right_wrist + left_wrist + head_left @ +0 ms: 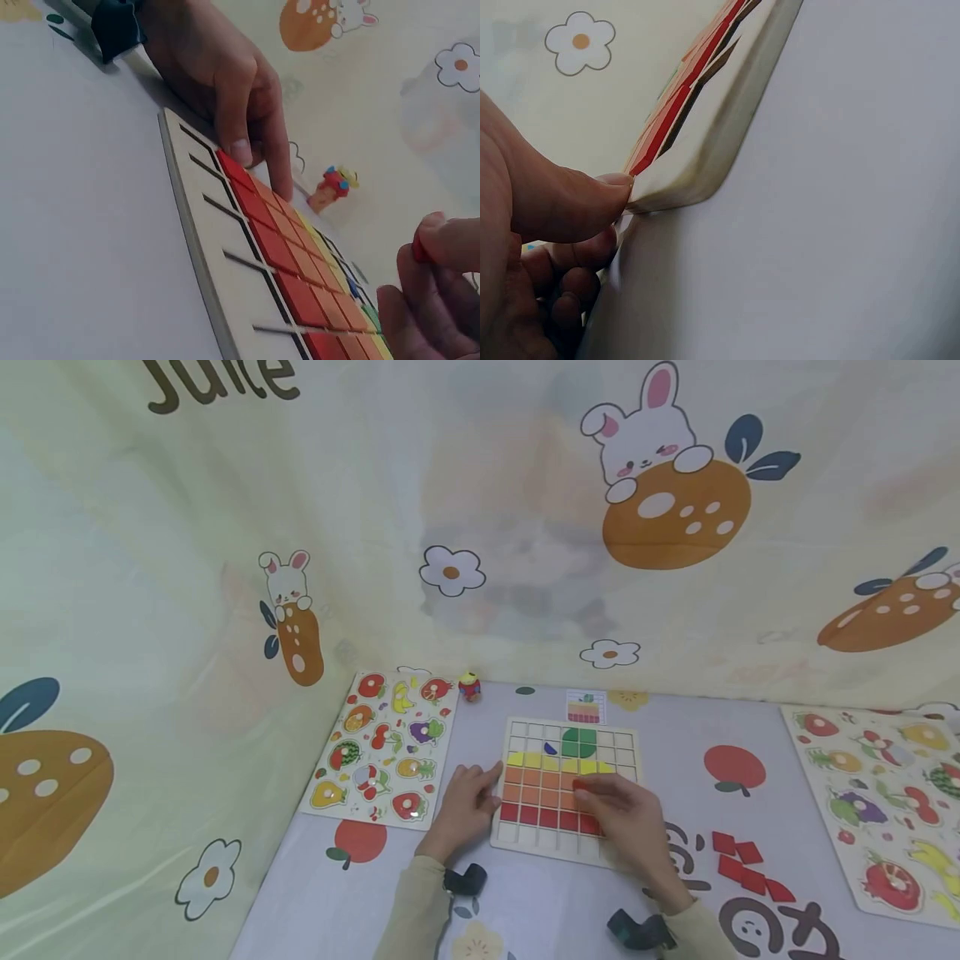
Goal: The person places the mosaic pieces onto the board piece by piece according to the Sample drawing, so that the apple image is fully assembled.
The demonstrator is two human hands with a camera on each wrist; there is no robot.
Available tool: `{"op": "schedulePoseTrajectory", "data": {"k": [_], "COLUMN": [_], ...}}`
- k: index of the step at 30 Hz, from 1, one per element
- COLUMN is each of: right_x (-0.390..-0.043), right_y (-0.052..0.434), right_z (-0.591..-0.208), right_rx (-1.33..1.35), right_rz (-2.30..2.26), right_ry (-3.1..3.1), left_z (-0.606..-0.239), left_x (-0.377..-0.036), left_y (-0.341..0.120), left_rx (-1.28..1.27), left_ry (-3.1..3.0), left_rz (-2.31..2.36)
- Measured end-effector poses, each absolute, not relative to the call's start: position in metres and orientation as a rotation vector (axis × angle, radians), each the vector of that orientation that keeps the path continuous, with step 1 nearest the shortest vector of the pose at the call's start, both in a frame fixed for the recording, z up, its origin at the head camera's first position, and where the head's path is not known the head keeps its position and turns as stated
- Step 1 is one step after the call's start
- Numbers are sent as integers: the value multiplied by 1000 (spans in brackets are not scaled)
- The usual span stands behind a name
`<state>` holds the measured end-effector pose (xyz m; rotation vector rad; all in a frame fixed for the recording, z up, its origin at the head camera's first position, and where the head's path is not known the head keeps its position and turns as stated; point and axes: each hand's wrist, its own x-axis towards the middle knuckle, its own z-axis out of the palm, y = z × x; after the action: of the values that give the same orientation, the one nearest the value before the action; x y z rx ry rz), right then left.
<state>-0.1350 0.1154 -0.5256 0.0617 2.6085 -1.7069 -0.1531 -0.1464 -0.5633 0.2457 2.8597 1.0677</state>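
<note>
Head view: the person is leaning over a wooden grid board [567,793] lying flat on the desk [525,902]. The left hand [467,806] is sitting at the board's left edge, fingers curled against it. The right hand [630,818] is hovering over the board's right half, its grip closed on a small red tile [580,785], which is sitting at the fingertips just above the orange and red rows. The unfilled cells of the bottom row are lying toward the person from that tile, while loose red tiles [742,864] are waiting on the desk to the right of the same hand (so the right hand is the nearer one to both).

Left wrist view: the thumb [577,202] is pressing on the rounded corner of the board [712,150], with the other fingers curling beneath it, so this hand is gripping the board's edge.

Right wrist view: the right hand's fingertips [450,240] are pinching the red tile [420,249] above the board surface [217,292], apart from it. The rows are running away from the camera toward the left hand [225,82] at the far edge. A small toy figure [332,187] is standing beyond.
</note>
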Motion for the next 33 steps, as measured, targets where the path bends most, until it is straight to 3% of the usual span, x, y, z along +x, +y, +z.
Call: {"op": "schedulePoseTrajectory", "data": {"k": [10, 20, 33], "right_x": [-125, -116, -109], "right_y": [75, 37, 27], "right_z": [-538, -542, -538], "right_rx": [-62, -393, -486], "right_rz": [-1700, -1448, -1131], "right_ry": [2601, 2798, 2941], "left_z": [-564, -563, -566], "left_x": [-153, -154, -155], "left_y": [-147, -148, -148], "left_rx": [242, 275, 290], "left_ry": [2850, 2876, 2897], "left_rz": [1042, 1043, 1035]}}
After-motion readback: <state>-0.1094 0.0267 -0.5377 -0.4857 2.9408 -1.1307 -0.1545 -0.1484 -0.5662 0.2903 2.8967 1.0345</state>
